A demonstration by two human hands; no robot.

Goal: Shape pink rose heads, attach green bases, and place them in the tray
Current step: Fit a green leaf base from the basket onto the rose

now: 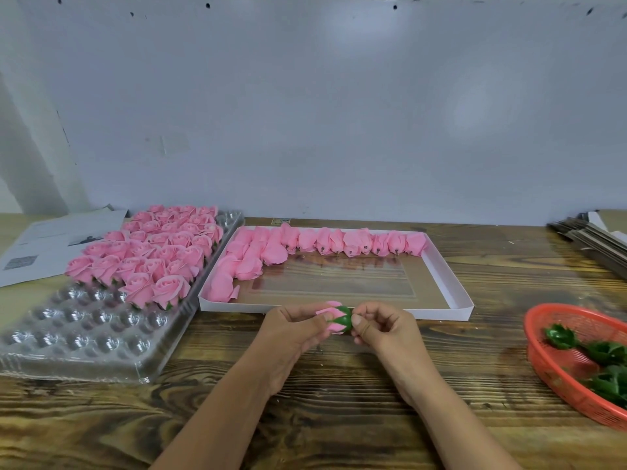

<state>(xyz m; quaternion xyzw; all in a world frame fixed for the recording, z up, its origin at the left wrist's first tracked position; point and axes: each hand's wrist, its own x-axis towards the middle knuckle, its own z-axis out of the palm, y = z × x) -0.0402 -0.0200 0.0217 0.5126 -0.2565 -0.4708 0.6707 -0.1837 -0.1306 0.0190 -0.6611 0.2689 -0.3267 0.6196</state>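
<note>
Place: a small craft assembly workshop, set up for handwork in batches.
Counter [339, 418]: rough wood-grain top against a bare, scuffed grey wall [339, 113].
White box [454, 283]: the landmark, a shallow box on the counter holding rows of unshaped pink rose heads [325, 242].
Left of the box: a clear plastic blister tray [84, 337], its far cells filled with finished roses [149, 252].
Right of the box: an orange basket [556, 374] of green bases [607, 351].
Far right of the box: stacked flat cardboard [593, 239].
</note>
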